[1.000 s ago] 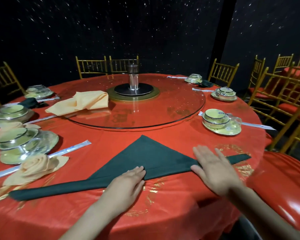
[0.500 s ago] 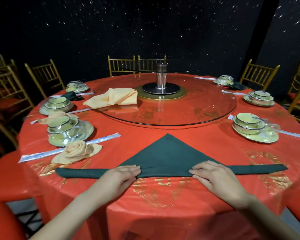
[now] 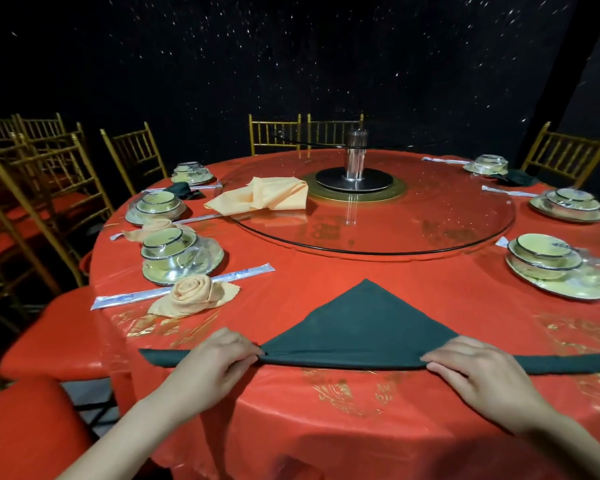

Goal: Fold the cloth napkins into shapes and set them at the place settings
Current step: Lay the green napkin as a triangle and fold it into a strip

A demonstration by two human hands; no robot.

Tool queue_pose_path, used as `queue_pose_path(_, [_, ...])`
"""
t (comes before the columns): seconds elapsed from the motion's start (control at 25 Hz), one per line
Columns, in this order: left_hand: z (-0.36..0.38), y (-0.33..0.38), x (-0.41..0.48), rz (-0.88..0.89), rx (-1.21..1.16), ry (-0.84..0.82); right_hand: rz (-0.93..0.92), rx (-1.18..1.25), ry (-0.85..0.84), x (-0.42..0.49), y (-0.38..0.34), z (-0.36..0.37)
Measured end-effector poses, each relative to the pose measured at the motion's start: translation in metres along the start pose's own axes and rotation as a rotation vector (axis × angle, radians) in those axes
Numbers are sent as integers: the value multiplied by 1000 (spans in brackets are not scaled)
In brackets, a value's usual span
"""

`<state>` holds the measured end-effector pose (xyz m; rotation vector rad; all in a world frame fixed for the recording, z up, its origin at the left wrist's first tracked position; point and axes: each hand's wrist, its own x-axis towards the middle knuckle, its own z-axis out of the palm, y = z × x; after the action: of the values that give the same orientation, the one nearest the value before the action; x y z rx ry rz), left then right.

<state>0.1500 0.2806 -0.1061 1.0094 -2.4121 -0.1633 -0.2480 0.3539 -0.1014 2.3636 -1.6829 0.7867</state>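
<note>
A dark green napkin (image 3: 361, 323) lies on the red tablecloth as a triangle, its point away from me and its near edge rolled into a long band. My left hand (image 3: 215, 362) pinches that band left of centre. My right hand (image 3: 471, 372) pinches it right of centre. A peach napkin rolled into a rose (image 3: 191, 294) rests beside the nearest left place setting (image 3: 177, 254). A second peach rose (image 3: 156, 226) lies farther back on the left. Loose peach napkins (image 3: 264, 197) are piled on the glass turntable (image 3: 378, 233).
Wrapped bowl-and-plate sets ring the table, including one at the right (image 3: 551, 268). Wrapped chopsticks (image 3: 184, 285) lie by the left setting. Folded green napkins (image 3: 182, 189) sit at far settings. Gold chairs (image 3: 132, 157) surround the table, and a red seat (image 3: 28, 420) is at my lower left.
The view has swung left and centred on the napkin. Both hands went from lying flat on the rolled edge to pinching it with curled fingers, and the band looks thicker.
</note>
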Motion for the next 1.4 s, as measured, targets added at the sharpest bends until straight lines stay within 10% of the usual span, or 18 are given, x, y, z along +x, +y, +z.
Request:
queue_pose_path(0.32, [-3, -4, 36, -342, 157, -84, 301, 110, -161, 32, 9, 3])
queue_pose_path(0.64, [79, 129, 94, 33, 117, -199, 268, -19, -23, 27, -1, 14])
queue_pose_path(0.92, [113, 136, 98, 84, 193, -230, 330, -95, -350, -9, 24, 2])
queue_pose_path(1.4, [106, 135, 96, 24, 178, -362, 639, -242, -382, -60, 89, -47])
